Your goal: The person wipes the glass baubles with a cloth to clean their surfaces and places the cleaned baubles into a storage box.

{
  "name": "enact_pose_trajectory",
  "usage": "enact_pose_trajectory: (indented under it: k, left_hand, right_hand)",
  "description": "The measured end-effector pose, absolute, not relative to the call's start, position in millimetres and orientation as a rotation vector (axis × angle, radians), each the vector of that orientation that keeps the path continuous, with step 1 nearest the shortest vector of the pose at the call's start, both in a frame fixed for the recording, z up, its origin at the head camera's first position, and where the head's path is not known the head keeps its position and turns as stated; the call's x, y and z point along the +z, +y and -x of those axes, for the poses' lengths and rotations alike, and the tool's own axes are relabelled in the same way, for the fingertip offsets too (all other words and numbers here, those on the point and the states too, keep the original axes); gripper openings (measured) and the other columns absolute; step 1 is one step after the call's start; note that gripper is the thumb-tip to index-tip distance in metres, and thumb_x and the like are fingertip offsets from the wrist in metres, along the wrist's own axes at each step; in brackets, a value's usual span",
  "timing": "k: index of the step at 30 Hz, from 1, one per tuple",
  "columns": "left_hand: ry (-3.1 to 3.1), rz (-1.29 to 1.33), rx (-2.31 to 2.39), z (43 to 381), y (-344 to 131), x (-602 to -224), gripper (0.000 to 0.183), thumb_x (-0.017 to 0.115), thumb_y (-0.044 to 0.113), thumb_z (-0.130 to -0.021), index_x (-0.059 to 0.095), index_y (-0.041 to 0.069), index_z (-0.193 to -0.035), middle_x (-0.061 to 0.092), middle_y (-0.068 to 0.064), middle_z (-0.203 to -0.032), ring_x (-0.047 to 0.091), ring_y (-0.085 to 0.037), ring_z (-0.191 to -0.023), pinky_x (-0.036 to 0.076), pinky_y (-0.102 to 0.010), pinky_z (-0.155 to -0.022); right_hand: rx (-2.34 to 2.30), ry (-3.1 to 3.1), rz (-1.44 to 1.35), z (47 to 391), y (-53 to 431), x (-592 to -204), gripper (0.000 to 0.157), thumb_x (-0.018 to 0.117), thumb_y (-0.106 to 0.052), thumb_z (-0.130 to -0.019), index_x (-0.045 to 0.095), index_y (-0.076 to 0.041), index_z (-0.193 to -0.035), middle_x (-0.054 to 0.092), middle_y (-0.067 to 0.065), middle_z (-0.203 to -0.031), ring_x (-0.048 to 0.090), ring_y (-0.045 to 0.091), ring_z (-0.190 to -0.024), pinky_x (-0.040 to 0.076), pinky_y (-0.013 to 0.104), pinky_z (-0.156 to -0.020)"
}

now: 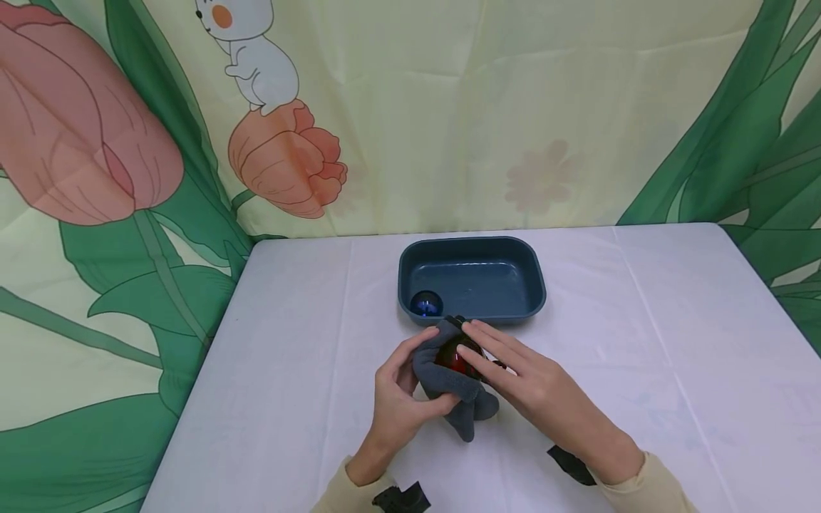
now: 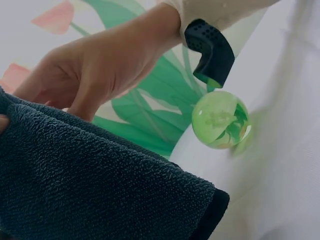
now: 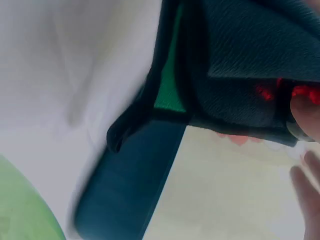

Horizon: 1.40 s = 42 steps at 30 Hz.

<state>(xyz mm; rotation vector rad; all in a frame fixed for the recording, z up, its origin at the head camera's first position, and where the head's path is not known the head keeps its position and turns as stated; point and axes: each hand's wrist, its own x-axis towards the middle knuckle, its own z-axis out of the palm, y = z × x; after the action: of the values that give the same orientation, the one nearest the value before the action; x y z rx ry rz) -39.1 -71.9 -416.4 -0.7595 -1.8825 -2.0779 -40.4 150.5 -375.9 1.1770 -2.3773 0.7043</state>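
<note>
A blue-grey cloth (image 1: 445, 381) is wrapped partly round a shiny red ball (image 1: 452, 356). My left hand (image 1: 400, 406) grips the cloth, thumb on the near side and fingers on the far left. From the right, my right hand (image 1: 526, 370) holds the ball, fingers over its exposed top; its thumb is hidden in the head view. The left wrist view shows the cloth (image 2: 100, 175) large in front of the right hand (image 2: 95, 65). Bits of the red ball (image 3: 302, 91) show under the cloth's fold in the right wrist view.
A dark blue tray (image 1: 471, 242) stands just beyond the hands, with a shiny blue ball (image 1: 426, 303) in its near left corner. A clear green ball (image 2: 220, 120) lies on the white tablecloth (image 1: 288, 356) near the right wrist. A printed curtain (image 1: 436, 142) hangs behind.
</note>
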Motion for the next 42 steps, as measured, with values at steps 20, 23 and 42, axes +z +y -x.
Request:
enact_pose_trajectory:
  k: [20,23,42]
  left_hand:
    - [-1.937,0.724,-2.105,35.5,-69.9,-414.4,0.074,0.078,-0.015,-0.072,0.05,-0.003,-0.139,0.052,-0.024,-0.14,0.057,-0.023,-0.128,0.047,-0.034,-0.105]
    - [-1.943,0.724,-2.094,35.7,-69.9,-414.0,0.073,0.078,-0.014,-0.073,0.049,-0.002,-0.139,0.053,-0.023,-0.14,0.057,-0.024,-0.127,0.047,-0.034,-0.105]
    - [-1.924,0.724,-2.084,37.8,-69.3,-415.6,0.069,0.076,-0.013,-0.076,0.05,-0.002,-0.139,0.056,-0.026,-0.132,0.062,-0.021,-0.119,0.051,-0.035,-0.101]
  right_hand:
    - [0.848,-2.412,-1.165,37.0,150.0,-376.7,0.051,0.055,-0.025,-0.1,0.046,-0.008,-0.148,0.051,0.009,-0.149,0.056,0.023,-0.129,0.046,0.017,-0.1]
    - [0.933,-2.476,-1.091,35.6,149.2,-375.2,0.077,0.079,-0.008,-0.082,0.043,-0.009,-0.15,0.054,0.009,-0.146,0.06,0.025,-0.124,0.043,0.012,-0.101]
    - [0.643,-2.275,-1.241,38.4,146.2,-377.5,0.045,0.031,-0.026,-0.109,0.05,-0.008,-0.146,0.049,0.009,-0.15,0.053,0.021,-0.133,0.045,0.026,-0.106]
